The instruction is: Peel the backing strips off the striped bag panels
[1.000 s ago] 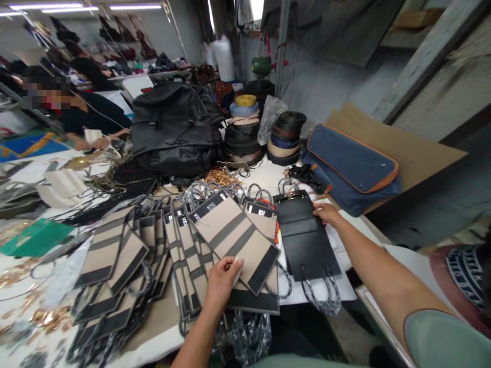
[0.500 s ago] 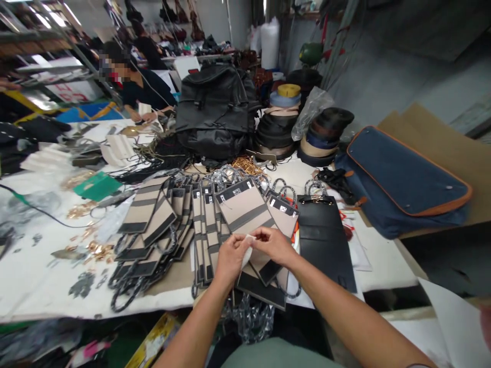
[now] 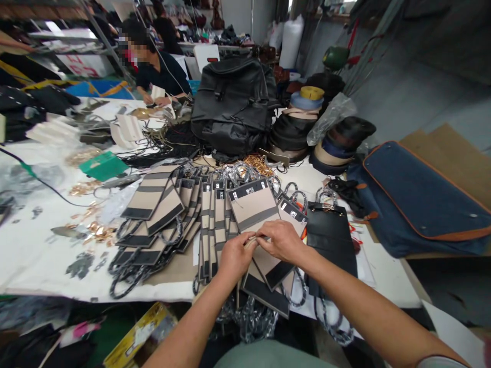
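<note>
From out here, the biggest thing I see is the white surface, running across below me. Toward its far side stands a black backpack, and near the right end a blue bag with orange edging. Between those two I make out stacked strap rolls. Closer in, a black handbag lies flat, its patterned loop handles showing at both ends. Just left of it are beige-and-dark striped panels in overlapping rows; the top panel lies askew over others, directly beneath my hands. Left of the rows sits a green sheet. My left hand and right hand meet over that top panel, fingertips together, both pinching a small pale piece, mostly hidden by the fingers; I can't tell what it is. Tiny gold-coloured bits lie scattered toward the left.
</note>
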Motion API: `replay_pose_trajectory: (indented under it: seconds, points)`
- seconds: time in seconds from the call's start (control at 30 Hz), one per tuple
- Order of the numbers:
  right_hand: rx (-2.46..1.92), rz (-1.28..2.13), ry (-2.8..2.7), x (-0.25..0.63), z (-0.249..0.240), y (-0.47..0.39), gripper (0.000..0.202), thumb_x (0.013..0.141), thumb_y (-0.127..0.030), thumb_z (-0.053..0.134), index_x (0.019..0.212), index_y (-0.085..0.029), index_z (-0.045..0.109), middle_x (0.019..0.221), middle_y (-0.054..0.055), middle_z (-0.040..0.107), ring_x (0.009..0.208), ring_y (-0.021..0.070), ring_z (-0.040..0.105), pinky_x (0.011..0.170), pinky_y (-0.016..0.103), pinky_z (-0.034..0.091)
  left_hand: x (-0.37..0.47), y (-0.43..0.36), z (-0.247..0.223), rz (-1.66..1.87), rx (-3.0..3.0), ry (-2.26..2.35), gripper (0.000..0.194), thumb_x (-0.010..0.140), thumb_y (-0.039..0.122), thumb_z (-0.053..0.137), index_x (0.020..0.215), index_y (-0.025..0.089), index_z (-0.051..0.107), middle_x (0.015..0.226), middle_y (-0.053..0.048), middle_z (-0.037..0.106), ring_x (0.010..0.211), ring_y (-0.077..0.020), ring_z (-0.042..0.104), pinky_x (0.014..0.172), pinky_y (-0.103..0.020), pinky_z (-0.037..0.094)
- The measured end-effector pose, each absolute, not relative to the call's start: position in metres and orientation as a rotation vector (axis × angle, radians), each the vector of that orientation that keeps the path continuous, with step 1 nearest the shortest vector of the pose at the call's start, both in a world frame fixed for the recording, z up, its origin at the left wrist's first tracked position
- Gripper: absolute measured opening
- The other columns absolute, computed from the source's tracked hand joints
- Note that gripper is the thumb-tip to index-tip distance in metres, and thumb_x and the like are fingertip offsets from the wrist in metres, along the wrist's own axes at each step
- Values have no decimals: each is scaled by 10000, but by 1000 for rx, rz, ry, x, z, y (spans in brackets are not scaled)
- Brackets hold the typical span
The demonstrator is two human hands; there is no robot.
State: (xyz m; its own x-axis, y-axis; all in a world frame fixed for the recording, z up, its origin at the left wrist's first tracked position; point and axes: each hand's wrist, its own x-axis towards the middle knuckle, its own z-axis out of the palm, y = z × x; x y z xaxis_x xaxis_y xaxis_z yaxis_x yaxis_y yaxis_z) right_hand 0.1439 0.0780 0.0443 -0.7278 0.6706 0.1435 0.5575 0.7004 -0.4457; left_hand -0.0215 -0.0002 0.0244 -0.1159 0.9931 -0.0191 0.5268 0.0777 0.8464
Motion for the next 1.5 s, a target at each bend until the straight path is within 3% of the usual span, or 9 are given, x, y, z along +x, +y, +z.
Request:
replay_pose_trajectory:
  seconds: [0.23,0.57,0.77,0.97,1.1,1.2,1.27,1.4,1.5]
  points:
    - [-1024,600,-2574,127,32,87,151,881,-269,585,855,-234,730,807,38,702,762,174,617,726,277,383,-36,7,19,787,1625,1996,190,873,375,581,816,252,713,728,-17,715,667,-183,637,609,-257,366]
    - [-1312,1038,-1870,121,28,198,220,825,-355,577,846,-182,712,784,24,690,723,176,597,681,277,436,-21,1,7,863,1755,1613,200,915,322,527,864,231,698,780,-47,696,744,-184,629,687,-260,398]
    - [-1266,827,-2078,112,7,251,162,796,-323,608,783,-200,713,827,27,650,826,183,577,797,309,429,-17,-2,-22,895,1417,1641,198,876,370,580,782,221,671,743,-4,668,718,-168,610,652,-240,393]
    - [-1345,827,-1829,106,-20,249,400,735,-398,681,1062,-171,639,1065,71,621,813,166,572,800,319,473,-22,1,-20,1074,1355,1596,165,837,313,609,734,195,662,815,-32,646,812,-179,603,756,-265,427]
    - [-1383,917,-1734,106,-9,255,331,784,-414,599,983,-158,670,911,55,676,789,180,588,804,323,478,-23,4,-11,1029,1154,1686,303,776,414,678,597,186,589,579,28,542,594,-137,508,605,-242,370]
    - [-1337,825,-1696,112,15,240,369,805,-414,596,1064,-166,683,999,72,688,848,192,602,853,338,476,-29,8,1,1088,1022,1730,385,724,479,718,548,184,545,527,45,495,545,-117,449,565,-232,336]
    - [-1210,968,-1768,117,33,212,418,796,-424,638,1140,-189,676,1080,74,682,905,200,614,875,347,481,-35,11,9,1138,980,1742,413,701,513,731,543,183,538,524,47,483,542,-112,430,558,-230,329]
    - [-858,1744,-1952,120,52,136,387,784,-438,684,1093,-206,711,1014,58,715,931,224,650,839,355,516,-44,12,19,1217,917,1786,495,663,578,741,514,184,480,510,53,430,530,-102,386,539,-230,310]
    - [-870,1880,-1856,117,50,99,348,797,-431,672,1030,-176,719,948,63,722,856,219,659,789,342,525,-43,6,20,1252,852,1761,526,696,613,695,507,180,463,514,44,426,524,-100,386,527,-235,311]
